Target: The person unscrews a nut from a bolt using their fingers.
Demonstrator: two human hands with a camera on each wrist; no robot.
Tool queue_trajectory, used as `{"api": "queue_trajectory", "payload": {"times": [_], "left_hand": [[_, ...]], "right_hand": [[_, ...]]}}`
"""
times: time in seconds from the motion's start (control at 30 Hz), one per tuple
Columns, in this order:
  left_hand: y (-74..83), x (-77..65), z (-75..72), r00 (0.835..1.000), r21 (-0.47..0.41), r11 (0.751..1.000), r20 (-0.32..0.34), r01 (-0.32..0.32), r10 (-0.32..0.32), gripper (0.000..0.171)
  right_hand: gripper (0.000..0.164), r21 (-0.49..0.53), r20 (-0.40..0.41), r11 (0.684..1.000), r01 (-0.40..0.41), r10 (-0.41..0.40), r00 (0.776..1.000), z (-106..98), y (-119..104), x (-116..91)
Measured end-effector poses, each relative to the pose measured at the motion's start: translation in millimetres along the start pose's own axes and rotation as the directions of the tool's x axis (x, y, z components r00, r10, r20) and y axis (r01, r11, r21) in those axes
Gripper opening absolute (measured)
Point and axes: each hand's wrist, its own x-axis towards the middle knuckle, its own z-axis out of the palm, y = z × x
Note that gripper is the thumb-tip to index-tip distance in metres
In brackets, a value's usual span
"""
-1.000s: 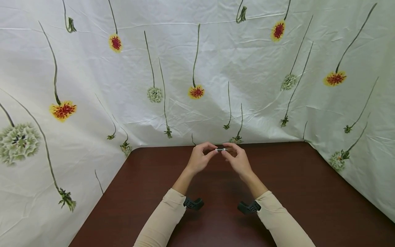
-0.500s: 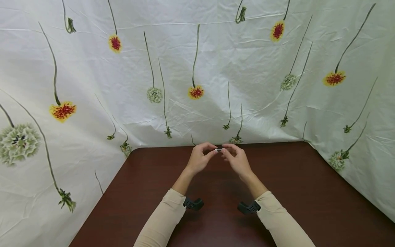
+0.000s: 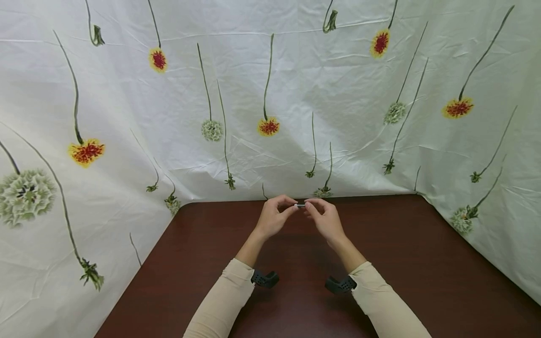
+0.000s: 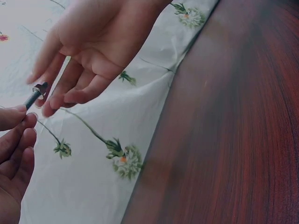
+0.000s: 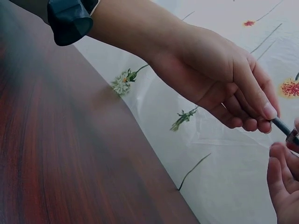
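A small dark threaded bolt (image 3: 300,205) is held up level between both hands, above the far edge of the table. My left hand (image 3: 272,217) pinches its shaft between thumb and fingers, as the left wrist view also shows at the left edge. Around the bolt's other end sits a metal nut (image 4: 39,91) with a bright rim. My right hand (image 3: 326,220) has its thumb and fingertips at that nut, pinching it from the right; the other fingers curve loosely. In the right wrist view the right fingers (image 5: 280,175) partly hide the nut at the frame's edge.
The dark red-brown wooden table (image 3: 203,263) lies below the hands. A white cloth (image 3: 236,75) printed with flowers hangs behind and at both sides. Each wrist wears a black strap device, on the left arm (image 3: 265,279) and the right arm (image 3: 340,284).
My right fingertips have shifted slightly left and now cover the nut end that showed between them earlier. The left hand and both arms stay nearly in place.
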Motion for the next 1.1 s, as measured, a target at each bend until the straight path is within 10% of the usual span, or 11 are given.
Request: {"api": "queue_trajectory", "payload": {"times": [0.77, 1.1], "left_hand": [[-1.3, -1.7, -0.2, 1.000, 0.023, 1.000, 0.010, 0.013, -0.013, 0.014], [-2.8, -1.0, 0.7, 1.000, 0.022, 1.000, 0.005, -0.006, 0.006, 0.012]], "right_hand": [[0.031, -0.071, 0.003, 0.995, 0.063, -0.063, 0.998, -1.8, 3.3, 1.7], [0.021, -0.025, 0.011, 0.999, 0.038, -0.038, 0.999, 1.2, -33.5, -11.7]]}}
